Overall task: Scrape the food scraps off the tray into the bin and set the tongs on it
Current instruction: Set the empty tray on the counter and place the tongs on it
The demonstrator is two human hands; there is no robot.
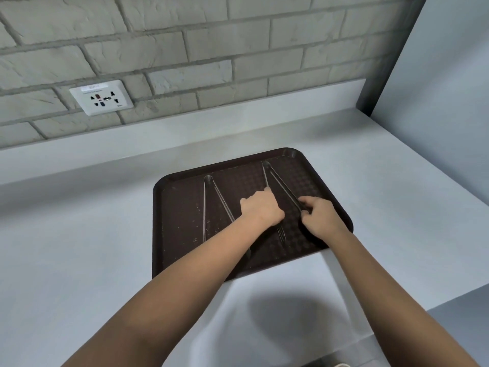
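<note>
A pale grey surface [79, 234] runs along a grey brick wall [185, 49] that carries a white socket plate [101, 97]. On it, its near edge reaching past the surface's front edge, lies a dark brown rectangular plastic tray [182, 207], speckled with small crumbs. Two pairs of long metal tongs rest on the tray: the left tongs [209, 197] lie untouched, while the right tongs [275, 178] are held by both hands. The left hand [260, 207] is curled over one arm of them, and the right hand [318, 215] pinches the other arm.

Both hands [288, 211] grip tongs [280, 182] on the tray [180, 207].
</note>
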